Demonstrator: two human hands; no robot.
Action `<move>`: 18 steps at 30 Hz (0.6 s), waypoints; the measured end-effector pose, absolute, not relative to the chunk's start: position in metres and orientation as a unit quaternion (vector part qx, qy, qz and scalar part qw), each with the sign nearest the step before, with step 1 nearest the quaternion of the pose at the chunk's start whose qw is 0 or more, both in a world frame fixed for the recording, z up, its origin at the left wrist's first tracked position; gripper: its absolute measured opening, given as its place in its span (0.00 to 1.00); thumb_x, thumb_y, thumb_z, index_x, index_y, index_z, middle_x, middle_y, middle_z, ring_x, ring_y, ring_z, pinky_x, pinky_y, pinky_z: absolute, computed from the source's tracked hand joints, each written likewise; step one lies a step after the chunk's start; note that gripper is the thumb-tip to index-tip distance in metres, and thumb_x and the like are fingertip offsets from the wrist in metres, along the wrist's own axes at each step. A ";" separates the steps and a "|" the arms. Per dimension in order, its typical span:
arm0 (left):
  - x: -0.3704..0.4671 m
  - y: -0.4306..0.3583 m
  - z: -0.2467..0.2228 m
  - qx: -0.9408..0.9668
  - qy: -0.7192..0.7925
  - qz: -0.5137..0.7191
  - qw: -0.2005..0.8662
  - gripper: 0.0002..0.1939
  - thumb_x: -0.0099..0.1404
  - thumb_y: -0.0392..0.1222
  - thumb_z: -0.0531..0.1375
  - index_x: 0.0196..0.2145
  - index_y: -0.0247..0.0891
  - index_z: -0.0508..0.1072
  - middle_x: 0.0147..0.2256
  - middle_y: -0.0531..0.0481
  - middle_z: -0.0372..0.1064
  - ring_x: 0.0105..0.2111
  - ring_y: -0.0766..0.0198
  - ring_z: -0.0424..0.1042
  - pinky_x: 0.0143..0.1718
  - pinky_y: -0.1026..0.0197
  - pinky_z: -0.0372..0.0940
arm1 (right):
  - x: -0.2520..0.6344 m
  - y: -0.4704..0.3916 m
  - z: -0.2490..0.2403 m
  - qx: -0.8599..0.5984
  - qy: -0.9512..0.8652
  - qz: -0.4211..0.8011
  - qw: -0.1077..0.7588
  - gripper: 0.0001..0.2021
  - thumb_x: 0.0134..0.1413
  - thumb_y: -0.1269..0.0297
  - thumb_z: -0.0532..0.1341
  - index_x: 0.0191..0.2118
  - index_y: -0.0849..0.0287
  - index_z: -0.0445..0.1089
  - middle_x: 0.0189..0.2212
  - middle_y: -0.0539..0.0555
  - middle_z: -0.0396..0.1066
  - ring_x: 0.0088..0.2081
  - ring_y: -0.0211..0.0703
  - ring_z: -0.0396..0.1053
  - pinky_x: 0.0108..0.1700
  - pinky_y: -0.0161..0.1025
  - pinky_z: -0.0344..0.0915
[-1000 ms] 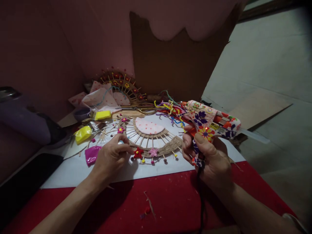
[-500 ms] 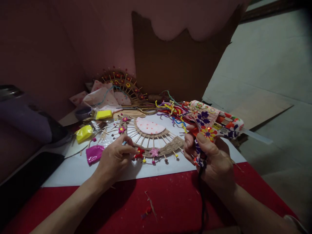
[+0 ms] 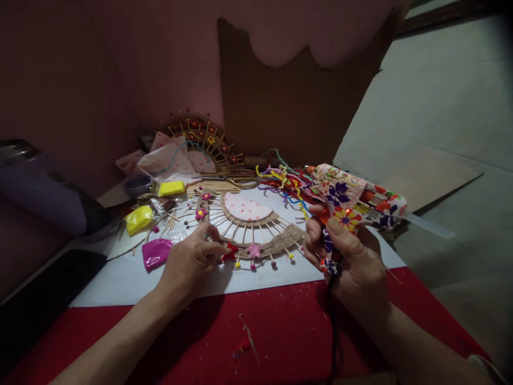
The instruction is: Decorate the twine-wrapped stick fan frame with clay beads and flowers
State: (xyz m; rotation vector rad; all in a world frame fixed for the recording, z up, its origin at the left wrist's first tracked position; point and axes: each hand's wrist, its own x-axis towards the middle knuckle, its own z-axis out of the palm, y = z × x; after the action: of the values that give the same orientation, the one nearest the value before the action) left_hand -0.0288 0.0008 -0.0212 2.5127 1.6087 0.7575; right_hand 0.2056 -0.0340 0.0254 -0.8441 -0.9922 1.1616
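Note:
My left hand (image 3: 192, 259) rests over the left part of a twine-wrapped fan shape (image 3: 282, 243), with its index fingertip at a red flower (image 3: 230, 252). Its fingers are bent; whether something small sits between them is hidden. A pink flower (image 3: 254, 250) lies just right of the red one. Sticks with small coloured balls radiate from the band, and a dotted pink half circle (image 3: 248, 207) fills the centre. My right hand (image 3: 350, 256) is wrapped round the handle of a flower-patterned glue gun (image 3: 344, 200), held above the right side, its clear glue stick pointing right.
Behind stand a second decorated fan (image 3: 200, 131), dotted cloth (image 3: 164, 158) and scissors (image 3: 236, 179). Coloured pipe cleaners (image 3: 286, 179) lie near the glue gun. Yellow (image 3: 138, 219) and magenta (image 3: 156, 253) clay packets are at left, beside a dark phone-like slab (image 3: 52, 289) and a purple bottle (image 3: 48, 192).
My right hand and the glue gun have shifted slightly right. My left hand has barely moved, its index finger still at the red flower.

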 end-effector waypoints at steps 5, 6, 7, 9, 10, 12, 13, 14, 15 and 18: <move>-0.032 0.001 -0.015 0.808 0.518 0.278 0.047 0.17 0.55 0.28 0.55 0.30 0.47 0.80 0.36 0.51 0.67 0.26 0.70 0.68 0.24 0.66 0.58 | 0.206 -0.032 0.025 -0.324 -0.431 0.498 0.679 0.12 0.50 0.55 0.61 0.39 0.54 0.67 0.23 0.48 0.56 0.20 0.32 0.52 0.17 0.31 0.48; -0.032 0.001 -0.014 0.807 0.518 0.279 0.041 0.17 0.55 0.28 0.55 0.30 0.47 0.80 0.36 0.51 0.67 0.26 0.69 0.68 0.25 0.66 0.58 | 0.206 -0.032 0.024 -0.312 -0.431 0.496 0.686 0.11 0.51 0.56 0.61 0.39 0.55 0.68 0.23 0.48 0.57 0.20 0.32 0.52 0.16 0.30 0.48; -0.032 0.000 -0.013 0.809 0.519 0.274 0.032 0.17 0.56 0.29 0.55 0.30 0.47 0.80 0.36 0.50 0.67 0.26 0.69 0.68 0.25 0.66 0.58 | 0.206 -0.032 0.024 -0.306 -0.431 0.492 0.692 0.11 0.51 0.56 0.60 0.39 0.55 0.68 0.23 0.48 0.57 0.20 0.32 0.53 0.16 0.30 0.48; -0.031 -0.002 -0.011 0.817 0.517 0.254 0.006 0.16 0.58 0.31 0.55 0.29 0.48 0.80 0.37 0.49 0.67 0.26 0.68 0.69 0.24 0.65 0.58 | 0.206 -0.031 0.023 -0.301 -0.428 0.485 0.701 0.10 0.52 0.58 0.60 0.38 0.56 0.69 0.23 0.48 0.57 0.20 0.31 0.53 0.16 0.30 0.48; -0.030 -0.003 -0.011 0.823 0.514 0.244 -0.009 0.16 0.59 0.32 0.54 0.29 0.49 0.80 0.37 0.49 0.67 0.26 0.67 0.69 0.23 0.65 0.57 | 0.206 -0.032 0.023 -0.301 -0.426 0.481 0.704 0.10 0.52 0.58 0.60 0.38 0.56 0.69 0.23 0.48 0.57 0.20 0.31 0.53 0.16 0.29 0.48; -0.030 -0.005 -0.011 0.835 0.502 0.221 -0.041 0.18 0.59 0.30 0.53 0.32 0.51 0.79 0.39 0.49 0.67 0.26 0.67 0.69 0.21 0.66 0.56 | 0.205 -0.032 0.023 -0.303 -0.422 0.476 0.710 0.10 0.51 0.57 0.61 0.37 0.57 0.69 0.23 0.48 0.57 0.20 0.31 0.53 0.16 0.29 0.48; -0.030 -0.006 -0.011 0.840 0.497 0.210 -0.062 0.20 0.59 0.29 0.53 0.33 0.52 0.79 0.39 0.49 0.67 0.25 0.68 0.68 0.20 0.66 0.55 | 0.205 -0.031 0.023 -0.304 -0.419 0.474 0.712 0.10 0.51 0.57 0.61 0.37 0.57 0.69 0.23 0.48 0.57 0.20 0.31 0.53 0.16 0.29 0.48; -0.030 -0.006 -0.012 0.844 0.491 0.199 -0.083 0.21 0.59 0.28 0.52 0.34 0.52 0.79 0.39 0.49 0.67 0.24 0.68 0.68 0.19 0.66 0.54 | 0.206 -0.031 0.024 -0.305 -0.417 0.472 0.714 0.11 0.51 0.57 0.61 0.36 0.57 0.68 0.23 0.48 0.57 0.20 0.31 0.53 0.16 0.29 0.48; -0.030 -0.007 -0.012 0.848 0.485 0.188 -0.103 0.21 0.59 0.28 0.52 0.35 0.53 0.79 0.39 0.49 0.67 0.22 0.68 0.67 0.18 0.66 0.53 | 0.206 -0.031 0.024 -0.306 -0.415 0.470 0.716 0.11 0.50 0.56 0.61 0.36 0.57 0.68 0.23 0.48 0.57 0.20 0.31 0.53 0.16 0.29 0.48; -0.031 -0.007 -0.012 0.854 0.469 0.168 -0.154 0.20 0.60 0.30 0.51 0.34 0.51 0.79 0.40 0.48 0.68 0.19 0.69 0.63 0.16 0.66 0.49 | 0.207 -0.030 0.025 -0.303 -0.409 0.459 0.728 0.10 0.51 0.57 0.61 0.36 0.57 0.68 0.24 0.48 0.57 0.20 0.32 0.54 0.16 0.30 0.49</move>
State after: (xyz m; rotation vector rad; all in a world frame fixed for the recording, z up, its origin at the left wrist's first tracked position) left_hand -0.0305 -0.0069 -0.0125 2.9812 1.6369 0.5852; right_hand 0.2071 -0.0295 0.0249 -0.6687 -0.9018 1.0109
